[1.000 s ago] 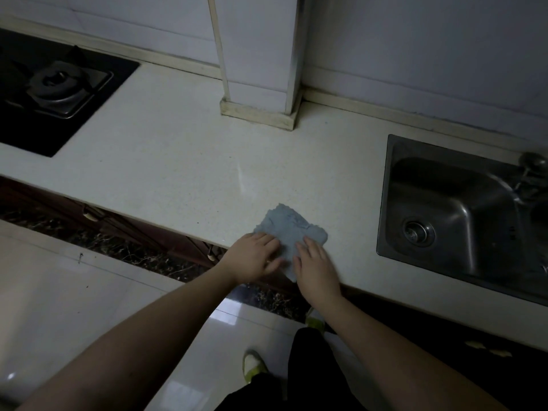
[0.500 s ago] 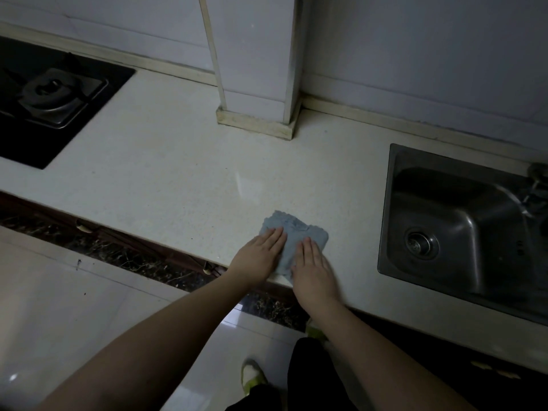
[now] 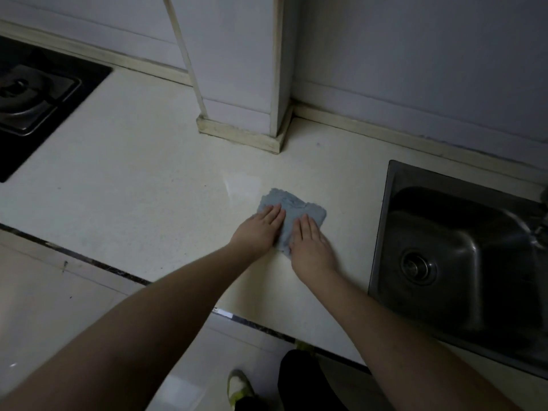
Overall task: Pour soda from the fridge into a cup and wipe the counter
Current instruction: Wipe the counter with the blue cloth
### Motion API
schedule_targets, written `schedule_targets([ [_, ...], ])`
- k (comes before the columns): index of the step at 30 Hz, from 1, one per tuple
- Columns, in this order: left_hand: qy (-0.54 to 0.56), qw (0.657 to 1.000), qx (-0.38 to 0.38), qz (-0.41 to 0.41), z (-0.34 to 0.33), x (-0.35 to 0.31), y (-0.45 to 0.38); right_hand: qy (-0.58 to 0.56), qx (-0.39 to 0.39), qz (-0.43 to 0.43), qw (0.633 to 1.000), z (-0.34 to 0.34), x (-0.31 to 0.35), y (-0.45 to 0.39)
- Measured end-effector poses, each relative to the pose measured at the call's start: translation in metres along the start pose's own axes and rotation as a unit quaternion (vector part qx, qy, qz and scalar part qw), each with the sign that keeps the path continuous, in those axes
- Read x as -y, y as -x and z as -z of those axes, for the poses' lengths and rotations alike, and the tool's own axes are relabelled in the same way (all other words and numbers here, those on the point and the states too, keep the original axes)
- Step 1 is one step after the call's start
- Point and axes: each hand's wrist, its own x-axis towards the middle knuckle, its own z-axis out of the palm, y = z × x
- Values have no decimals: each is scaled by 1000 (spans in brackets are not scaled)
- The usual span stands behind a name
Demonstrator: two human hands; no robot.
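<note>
A blue cloth (image 3: pixel 292 209) is being pressed flat on the desk (image 3: pixel 142 185) by both hands — left (image 3: pixel 261 229) and right (image 3: pixel 310 247) side by side, fingers straight — likely so the wipe bears evenly, left of the sink (image 3: pixel 385 221).

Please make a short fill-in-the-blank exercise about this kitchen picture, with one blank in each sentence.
1. Both hands, left and right, press flat on a crumpled ____ cloth.
2. The cloth lies on the pale stone ____.
3. The steel sink is to the cloth's ____.

Missing words: blue; counter; right
</note>
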Motion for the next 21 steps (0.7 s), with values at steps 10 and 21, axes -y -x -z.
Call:
schedule_targets([
  [10,-7,998,-1,61,34,-9,-50,26,7,0,1000,37,-23,-60],
  [21,2,997,-4,77,28,-19,-27,3,15,23,1000,30,-22,-49],
])
